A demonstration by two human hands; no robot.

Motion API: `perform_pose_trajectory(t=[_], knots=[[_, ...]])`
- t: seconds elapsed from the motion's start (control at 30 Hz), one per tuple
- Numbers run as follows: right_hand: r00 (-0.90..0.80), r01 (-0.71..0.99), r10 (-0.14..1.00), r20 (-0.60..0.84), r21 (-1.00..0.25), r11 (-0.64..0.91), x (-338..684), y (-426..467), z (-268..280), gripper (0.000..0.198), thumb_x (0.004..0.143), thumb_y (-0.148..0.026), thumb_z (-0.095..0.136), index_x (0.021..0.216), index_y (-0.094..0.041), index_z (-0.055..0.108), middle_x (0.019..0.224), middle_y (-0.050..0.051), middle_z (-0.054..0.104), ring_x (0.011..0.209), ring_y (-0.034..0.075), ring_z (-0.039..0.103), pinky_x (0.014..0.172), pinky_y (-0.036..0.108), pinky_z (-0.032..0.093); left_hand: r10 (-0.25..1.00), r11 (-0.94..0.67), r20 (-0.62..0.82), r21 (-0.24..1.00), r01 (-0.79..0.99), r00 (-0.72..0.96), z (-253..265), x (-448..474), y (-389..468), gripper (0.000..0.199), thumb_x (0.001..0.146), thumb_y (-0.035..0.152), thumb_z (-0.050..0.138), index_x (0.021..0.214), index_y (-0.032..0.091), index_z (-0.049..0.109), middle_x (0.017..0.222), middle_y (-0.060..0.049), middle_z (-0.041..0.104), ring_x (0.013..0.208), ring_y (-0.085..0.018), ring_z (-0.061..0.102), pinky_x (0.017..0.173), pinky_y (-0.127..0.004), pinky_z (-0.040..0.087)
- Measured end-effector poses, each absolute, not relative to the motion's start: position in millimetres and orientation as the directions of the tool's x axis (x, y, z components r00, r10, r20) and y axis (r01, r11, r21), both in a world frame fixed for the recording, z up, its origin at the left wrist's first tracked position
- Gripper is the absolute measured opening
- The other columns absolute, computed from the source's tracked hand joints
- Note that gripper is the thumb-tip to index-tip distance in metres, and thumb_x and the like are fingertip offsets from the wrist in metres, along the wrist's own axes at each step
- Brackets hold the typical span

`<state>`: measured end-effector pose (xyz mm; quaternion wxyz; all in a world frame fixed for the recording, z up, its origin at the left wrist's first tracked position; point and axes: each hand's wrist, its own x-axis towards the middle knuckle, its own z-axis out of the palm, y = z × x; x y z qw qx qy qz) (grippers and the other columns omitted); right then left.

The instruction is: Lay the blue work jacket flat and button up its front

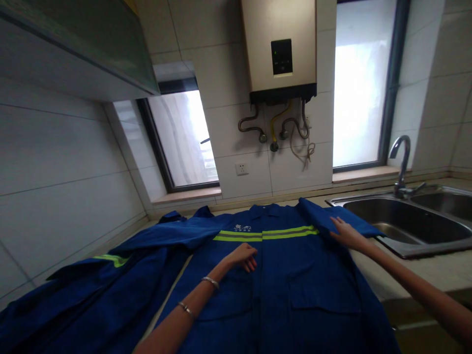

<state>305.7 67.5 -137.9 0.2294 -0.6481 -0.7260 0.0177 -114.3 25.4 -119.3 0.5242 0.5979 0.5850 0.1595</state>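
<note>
Head view looks down on your two bare arms stretched over a blue work jacket (280, 285) spread front-up on the counter (413, 275), collar toward the tiled wall, with yellow-green stripes (265, 233) across the chest. Your left hand (244, 256) rests on the cloth just below the stripes, fingers curled loosely under and gripping nothing that shows. Your right hand (346, 235) lies flat and open on the folded-in right sleeve (332, 220), pressing rather than grasping. That sleeve end hangs just over the rim of the sink (405, 246). A second blue garment (92, 290) lies beside the jacket on your left, overlapping its other sleeve.

Judging by the soft folds, the jacket is light, limp and not slippery; it will sag and crease wherever it is unsupported. Likely firmer places to take hold are the collar, the shoulder seams and the sleeve cuffs, where the cloth is doubled
</note>
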Motion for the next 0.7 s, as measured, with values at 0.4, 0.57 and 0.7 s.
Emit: perform_pose_trajectory(t=[0.4,0.57,0.7], knots=[[-0.233,0.960,0.971,-0.046,-0.172,0.222,157,70,-171,0.068,0.083,-0.069,0.018,0.142,-0.036,0.020,0.151,0.012,0.012,0.130,0.050,0.011,0.082,0.080,0.008,0.999,0.045,-0.013,0.690,0.723,-0.049,-148,-53,45,0.041,0.071,0.011,0.054,0.112,0.005,0.056,0.094,-0.013,0.065,0.090,-0.021,0.061,0.078,-0.025,0.045],[-0.252,0.948,0.967,-0.048,-0.213,0.236,165,93,-161,0.063,0.084,-0.066,0.023,0.139,-0.036,0.029,0.149,0.010,0.020,0.130,0.047,0.017,0.085,0.077,0.012,0.994,-0.061,0.112,0.641,0.765,-0.015,-145,-29,42,0.037,0.077,0.016,0.049,0.111,0.006,0.058,0.111,-0.018,0.058,0.107,-0.025,0.053,0.091,-0.028,0.037],[-0.275,0.933,0.961,0.009,-0.237,0.269,164,101,-146,0.052,0.090,-0.053,0.028,0.125,-0.024,0.053,0.131,0.015,0.048,0.118,0.038,0.044,0.090,0.063,0.031,0.984,-0.165,0.136,0.476,0.864,0.113,-142,-2,23,0.036,0.078,0.016,0.047,0.110,0.005,0.057,0.112,-0.023,0.053,0.101,-0.030,0.055,0.086,-0.036,0.041]])
